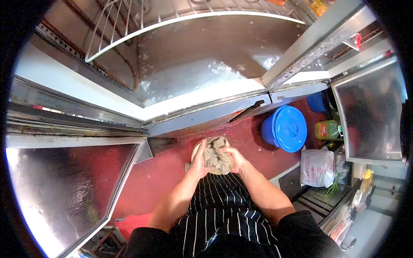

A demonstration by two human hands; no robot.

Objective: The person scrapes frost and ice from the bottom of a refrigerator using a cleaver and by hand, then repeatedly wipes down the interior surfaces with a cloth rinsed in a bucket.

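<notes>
A crumpled grey-brown cloth [218, 155] is bunched up in front of my striped apron [228, 206]. My left hand [198, 161] is closed on its left side. On the right side my right hand [236, 160] grips the same cloth, with the thumb on top. The undersides of the cloth and most of my fingertips are hidden. Beyond my hands stands an open refrigerator cabinet, its metal floor [193, 56] marked with wet, whitish spots.
A white wire rack [189, 18] crosses the cabinet above its floor. Open metal doors stand at left [69, 189] and right [370, 112]. A blue lidded bucket [291, 129] sits on the red floor [150, 185], near an oil jug [326, 130] and a plastic bag [317, 167].
</notes>
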